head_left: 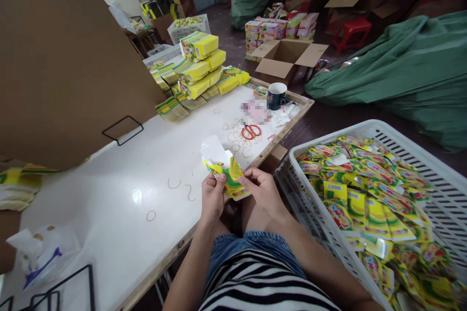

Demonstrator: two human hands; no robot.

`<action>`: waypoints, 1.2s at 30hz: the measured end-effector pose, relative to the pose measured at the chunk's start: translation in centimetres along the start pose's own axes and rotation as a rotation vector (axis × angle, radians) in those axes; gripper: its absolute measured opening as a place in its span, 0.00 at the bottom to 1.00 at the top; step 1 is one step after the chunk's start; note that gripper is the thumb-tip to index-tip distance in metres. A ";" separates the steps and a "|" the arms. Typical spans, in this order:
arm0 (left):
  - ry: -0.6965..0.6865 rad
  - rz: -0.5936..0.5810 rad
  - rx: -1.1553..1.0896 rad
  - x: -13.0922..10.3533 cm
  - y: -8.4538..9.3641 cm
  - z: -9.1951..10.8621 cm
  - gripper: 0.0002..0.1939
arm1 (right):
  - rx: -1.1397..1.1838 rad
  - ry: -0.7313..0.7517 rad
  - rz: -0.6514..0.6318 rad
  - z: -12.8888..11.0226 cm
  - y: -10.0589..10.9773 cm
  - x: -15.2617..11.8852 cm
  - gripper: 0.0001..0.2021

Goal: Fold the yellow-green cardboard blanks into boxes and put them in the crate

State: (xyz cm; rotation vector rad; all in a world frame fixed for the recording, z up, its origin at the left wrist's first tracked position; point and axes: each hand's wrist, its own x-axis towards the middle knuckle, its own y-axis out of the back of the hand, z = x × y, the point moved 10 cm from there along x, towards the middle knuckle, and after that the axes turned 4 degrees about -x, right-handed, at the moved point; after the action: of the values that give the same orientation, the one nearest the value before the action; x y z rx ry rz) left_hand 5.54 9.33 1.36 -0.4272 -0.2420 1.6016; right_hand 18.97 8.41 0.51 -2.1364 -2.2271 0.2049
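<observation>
Both hands hold a yellow and green printed cardboard box (pixel 233 173) over the table's near edge, its white inner flaps standing up at the top. My left hand (pixel 213 194) pinches the box's left side with the thumb in front. On its right side, my right hand (pixel 263 189) grips with thumb and fingers closed. Just beyond the box, loose rubber bands (pixel 236 147) and red-handled scissors (pixel 251 131) lie on the white tabletop (pixel 146 180).
Bundled flat yellow boxes (pixel 199 68) are stacked at the table's far end. A dark mug (pixel 277 98) stands near the far corner. To my right, a white plastic basket (pixel 297 167) holds many yellow packs. A brown cardboard panel (pixel 69 68) rises at left; an open carton (pixel 288 53) sits beyond.
</observation>
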 end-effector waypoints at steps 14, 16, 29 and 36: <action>-0.025 -0.284 0.269 -2.4 -2.6 2.5 0.26 | 0.002 0.203 -0.222 -3.3 0.2 0.0 0.20; 0.013 -0.318 0.260 -2.7 -2.7 2.4 0.21 | -0.041 0.218 -0.273 -4.1 0.2 0.1 0.14; 0.140 -0.294 0.209 -2.9 -2.4 0.4 0.29 | -0.149 0.280 -0.120 -5.0 2.1 0.4 0.17; 0.054 -0.151 0.314 -2.4 -1.6 0.7 0.21 | -0.325 0.169 -0.236 -4.9 1.6 0.1 0.14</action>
State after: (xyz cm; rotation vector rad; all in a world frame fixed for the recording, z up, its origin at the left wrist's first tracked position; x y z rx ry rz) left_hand 6.81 7.17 2.93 -0.2036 0.0189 1.4468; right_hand 21.15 8.91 5.16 -1.9066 -2.5203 -0.3564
